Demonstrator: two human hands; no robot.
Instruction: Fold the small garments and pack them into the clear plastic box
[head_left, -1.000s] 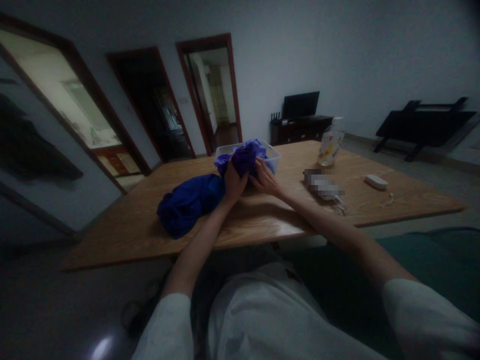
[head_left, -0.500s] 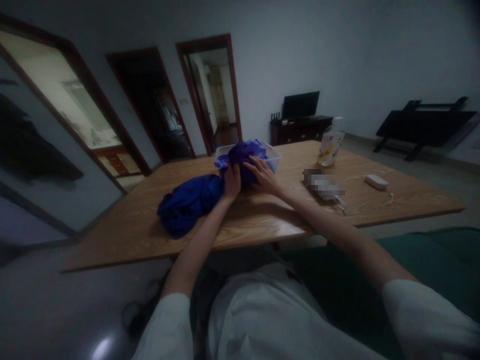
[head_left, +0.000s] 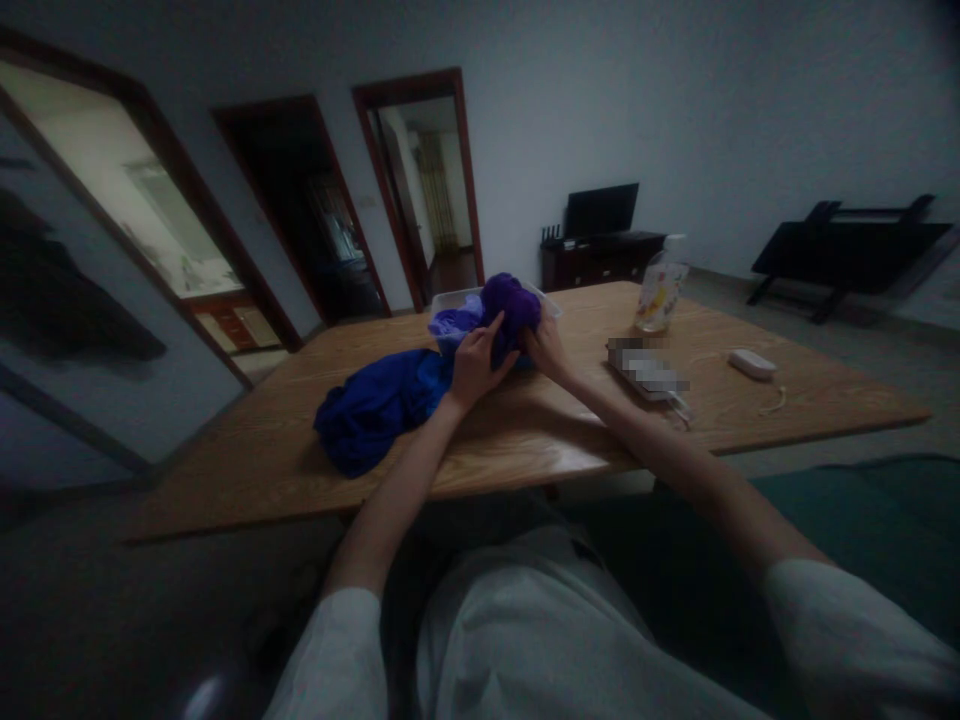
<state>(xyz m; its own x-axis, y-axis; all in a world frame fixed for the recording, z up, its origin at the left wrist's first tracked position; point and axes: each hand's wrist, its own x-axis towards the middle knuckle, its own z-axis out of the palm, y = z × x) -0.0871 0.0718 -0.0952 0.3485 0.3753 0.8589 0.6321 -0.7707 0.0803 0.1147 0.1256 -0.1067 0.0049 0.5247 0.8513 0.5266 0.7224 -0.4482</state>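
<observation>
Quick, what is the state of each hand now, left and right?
Left hand: fingers closed around the purple cloth bundle, holding it from the left.
Right hand: grips the same bundle from the right; its fingers are mostly hidden behind the cloth.

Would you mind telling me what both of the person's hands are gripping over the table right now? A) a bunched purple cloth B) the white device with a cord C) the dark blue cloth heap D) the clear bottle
A: the left hand and right hand close around the bunched purple cloth at the clear plastic bin, while the bottle stands apart.
</observation>
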